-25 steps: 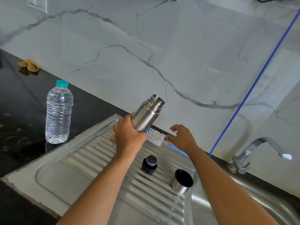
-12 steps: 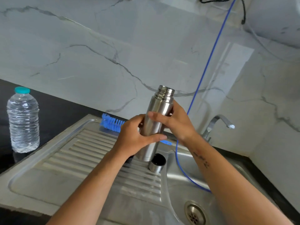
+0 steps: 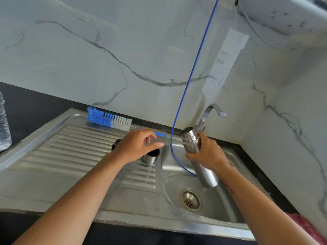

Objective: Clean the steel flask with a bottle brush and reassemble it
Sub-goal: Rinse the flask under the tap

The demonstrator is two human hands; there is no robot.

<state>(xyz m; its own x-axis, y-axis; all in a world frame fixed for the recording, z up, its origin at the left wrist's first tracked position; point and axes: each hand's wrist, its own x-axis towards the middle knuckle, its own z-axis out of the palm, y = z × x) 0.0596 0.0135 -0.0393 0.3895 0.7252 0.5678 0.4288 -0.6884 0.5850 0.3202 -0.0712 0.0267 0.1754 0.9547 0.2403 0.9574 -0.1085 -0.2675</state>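
Over sink basin [image 3: 228,206], right hand [image 3: 208,152] gripping tilted flask [image 3: 200,156].

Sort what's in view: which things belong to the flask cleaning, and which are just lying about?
Job: flask in right hand; brush; cup; stopper, mostly hidden by left hand; tap; sink.
Lying about: water bottle; blue cable.

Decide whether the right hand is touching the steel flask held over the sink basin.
Touching. The head view shows the right hand with fingers wrapped round the cylindrical steel flask near its neck, holding it tilted above the basin.
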